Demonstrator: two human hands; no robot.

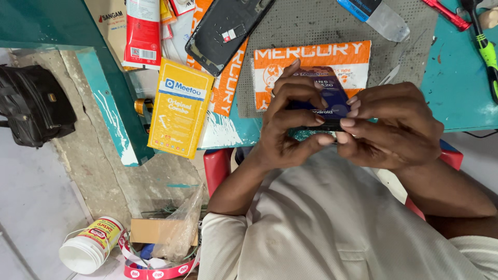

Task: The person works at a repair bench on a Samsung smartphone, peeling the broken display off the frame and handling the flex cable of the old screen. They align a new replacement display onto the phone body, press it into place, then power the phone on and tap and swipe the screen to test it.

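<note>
- the left hand and the right hand are drawn together over the table's near edge, both clamped on a dark blue phone held between them.
- the left fingers curl over the phone's left side and top, thumb underneath; the right fingertips press at its right edge, at about 3 o'clock of the phone.
- the phone sits above the teal table, in front of an orange and white packet that lies at its 12 o'clock on a grey perforated mat.
- at 10 o'clock of the hands lies a black phone back cover, face open; at 9 o'clock a yellow box hangs over the table edge.
- at 1 o'clock lies a clear-tipped blue tool; at 2 o'clock a green-handled tool.
- on the floor at 7 o'clock stand a white tub and a bin of scraps.
- risk, as i judge it: the phone is held past the table edge, so a slipping fingertip could drop it into the lap or onto the floor.
- too much pressing at one edge could crack or bend it; the yellow box, overhanging, could be knocked off by an elbow.
</note>
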